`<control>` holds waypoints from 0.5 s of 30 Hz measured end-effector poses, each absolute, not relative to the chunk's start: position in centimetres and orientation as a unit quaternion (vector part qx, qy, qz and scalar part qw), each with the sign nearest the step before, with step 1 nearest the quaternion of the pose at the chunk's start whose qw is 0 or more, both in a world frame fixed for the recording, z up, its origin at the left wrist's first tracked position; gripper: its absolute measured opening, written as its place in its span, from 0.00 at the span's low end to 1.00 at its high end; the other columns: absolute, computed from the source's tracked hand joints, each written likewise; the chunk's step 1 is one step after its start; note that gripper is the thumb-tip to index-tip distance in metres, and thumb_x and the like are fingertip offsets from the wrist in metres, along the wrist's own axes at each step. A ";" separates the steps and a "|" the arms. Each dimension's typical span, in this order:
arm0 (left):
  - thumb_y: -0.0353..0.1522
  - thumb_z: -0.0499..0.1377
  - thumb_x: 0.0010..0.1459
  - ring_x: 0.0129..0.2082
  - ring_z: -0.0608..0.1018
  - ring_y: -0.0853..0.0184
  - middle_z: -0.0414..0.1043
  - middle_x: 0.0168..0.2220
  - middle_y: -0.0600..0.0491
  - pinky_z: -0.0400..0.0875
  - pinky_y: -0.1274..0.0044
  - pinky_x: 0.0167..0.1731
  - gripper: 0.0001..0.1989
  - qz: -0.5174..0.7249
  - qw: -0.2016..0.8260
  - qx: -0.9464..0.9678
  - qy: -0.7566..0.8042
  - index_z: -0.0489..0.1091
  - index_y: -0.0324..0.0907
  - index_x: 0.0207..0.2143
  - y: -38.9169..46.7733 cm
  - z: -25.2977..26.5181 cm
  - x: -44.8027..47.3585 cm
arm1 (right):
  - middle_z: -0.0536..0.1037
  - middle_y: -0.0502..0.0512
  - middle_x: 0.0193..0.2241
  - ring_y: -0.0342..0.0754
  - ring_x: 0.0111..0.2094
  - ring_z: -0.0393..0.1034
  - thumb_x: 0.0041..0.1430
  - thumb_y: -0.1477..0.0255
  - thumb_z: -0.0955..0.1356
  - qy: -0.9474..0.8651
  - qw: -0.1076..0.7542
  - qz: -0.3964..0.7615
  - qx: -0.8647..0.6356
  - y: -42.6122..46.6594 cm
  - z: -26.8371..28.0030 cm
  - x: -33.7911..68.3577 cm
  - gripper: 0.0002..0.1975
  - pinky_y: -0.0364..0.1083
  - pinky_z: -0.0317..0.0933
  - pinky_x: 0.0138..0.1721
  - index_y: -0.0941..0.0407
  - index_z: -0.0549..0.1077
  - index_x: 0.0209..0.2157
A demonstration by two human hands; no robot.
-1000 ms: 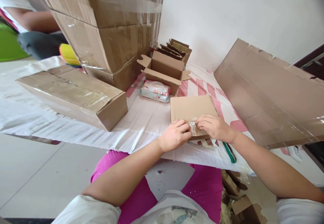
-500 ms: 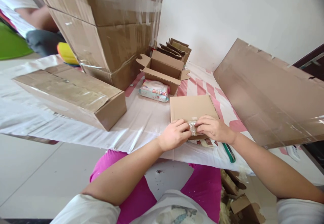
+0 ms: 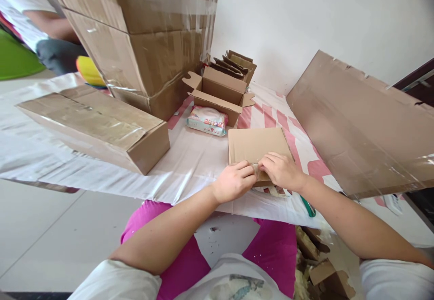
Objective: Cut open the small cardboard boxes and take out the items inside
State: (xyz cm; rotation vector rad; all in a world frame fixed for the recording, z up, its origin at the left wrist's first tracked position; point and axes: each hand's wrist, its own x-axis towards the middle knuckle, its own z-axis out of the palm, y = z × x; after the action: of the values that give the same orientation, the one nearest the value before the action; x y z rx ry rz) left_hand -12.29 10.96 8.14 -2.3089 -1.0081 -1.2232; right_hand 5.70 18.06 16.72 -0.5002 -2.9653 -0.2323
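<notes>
A flat cardboard box (image 3: 257,142) lies in front of me near the table's edge. At its near edge a strip of clear tape (image 3: 255,170) shows between my two hands. My left hand (image 3: 236,180) is closed at the tape's left end, its fingertips bent against the box. From the right, my right hand (image 3: 280,170) pinches at the tape, fingers curled and knuckles raised. What lies under the fingertips is hidden. Partly behind my right forearm is a green-handled cutter (image 3: 308,207).
Behind the box are a pack of wipes (image 3: 207,121) and an open carton (image 3: 222,93). A taped carton (image 3: 95,119) lies left, before tall stacked boxes (image 3: 162,56). A large cardboard panel (image 3: 366,128) leans at right. Another person's arm (image 3: 54,24) shows far left.
My right hand has shifted slightly left and up, closer to my left hand, and its fingers are more bunched. Less of the shiny tape shows. My left hand has hardly moved.
</notes>
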 end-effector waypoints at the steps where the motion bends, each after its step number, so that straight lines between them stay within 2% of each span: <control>1: 0.27 0.52 0.63 0.30 0.66 0.68 0.67 0.27 0.53 0.62 0.77 0.28 0.11 -0.432 0.171 -0.811 -0.355 0.67 0.40 0.27 10.9 8.2 -12.3 | 0.73 0.54 0.27 0.48 0.32 0.64 0.60 0.80 0.60 -0.980 0.062 -0.076 -0.173 18.1 16.6 5.6 0.08 0.45 0.56 0.34 0.56 0.68 0.30; 8: 0.27 0.52 0.63 0.31 0.66 0.68 0.66 0.27 0.53 0.62 0.77 0.28 0.12 -0.405 0.160 -0.826 -0.359 0.65 0.41 0.25 10.6 8.1 -12.2 | 0.75 0.52 0.30 0.47 0.28 0.66 0.61 0.77 0.59 -0.935 0.066 -0.043 -0.345 18.7 16.1 4.4 0.07 0.45 0.52 0.30 0.55 0.66 0.32; 15: 0.27 0.52 0.63 0.32 0.66 0.68 0.67 0.28 0.53 0.62 0.77 0.29 0.12 -0.405 0.160 -0.827 -0.356 0.65 0.41 0.26 10.6 8.1 -12.4 | 0.76 0.53 0.31 0.48 0.30 0.69 0.62 0.72 0.59 -0.924 0.121 0.044 -0.360 19.3 16.2 4.7 0.07 0.45 0.57 0.33 0.54 0.67 0.33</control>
State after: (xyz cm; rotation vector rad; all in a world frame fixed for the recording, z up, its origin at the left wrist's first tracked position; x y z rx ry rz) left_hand -12.43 10.64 8.10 -2.3618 -1.0179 -1.1565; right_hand 4.73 19.25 16.18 -1.0523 -2.6988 0.1279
